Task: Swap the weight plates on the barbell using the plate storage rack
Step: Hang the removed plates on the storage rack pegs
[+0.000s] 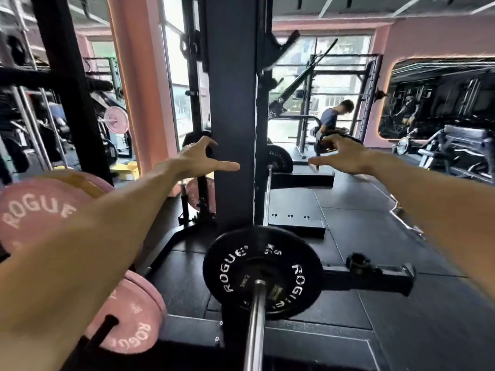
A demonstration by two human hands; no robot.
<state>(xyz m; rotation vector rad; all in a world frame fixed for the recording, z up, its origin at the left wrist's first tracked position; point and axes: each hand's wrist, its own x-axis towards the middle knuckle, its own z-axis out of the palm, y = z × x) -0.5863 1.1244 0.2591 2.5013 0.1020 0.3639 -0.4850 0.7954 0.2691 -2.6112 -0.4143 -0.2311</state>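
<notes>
Gym flooring is lying below; your left hand (199, 159) and right hand (341, 153) are hovering spread, holding nothing; grip the heavy, stiff black plate (262, 271) by its rim.

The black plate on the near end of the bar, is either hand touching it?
No, both hands reach forward, apart from the black plate.

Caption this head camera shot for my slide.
Both empty hands, left and right, reach out above the black plate on the barbell.
</notes>
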